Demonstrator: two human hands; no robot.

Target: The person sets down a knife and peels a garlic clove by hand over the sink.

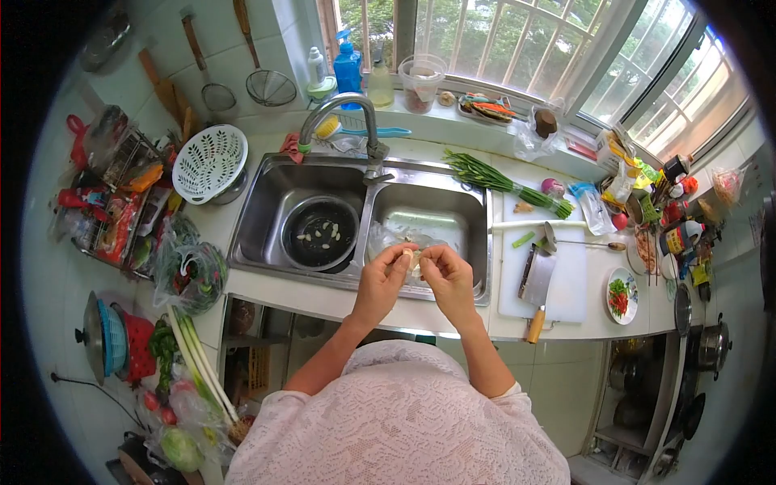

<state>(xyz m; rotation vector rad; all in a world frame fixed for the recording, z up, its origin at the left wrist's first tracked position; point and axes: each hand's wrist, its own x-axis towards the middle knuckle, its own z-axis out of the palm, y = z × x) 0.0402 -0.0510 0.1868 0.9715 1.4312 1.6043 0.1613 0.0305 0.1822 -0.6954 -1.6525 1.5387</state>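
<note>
Over the front edge of the right sink basin (473, 242), my left hand (383, 283) and my right hand (449, 283) meet, fingertips pinched together. Between them is a small pale piece that looks like a garlic clove (414, 260); each hand's fingers touch it. Under my hands a clear plastic bag (386, 236) lies in the right basin, partly hidden. In the left basin stands a round metal bowl (288, 234) with several pale cloves (325, 236) in dark-looking water.
A faucet (372, 137) arches behind the basins. Right of the sink, a cleaver (537, 275) lies on a white cutting board (570, 287), near green stalks (509, 184) and a plate of chopped vegetables (633, 310). A white colander (210, 164) stands left, above bagged vegetables (190, 271).
</note>
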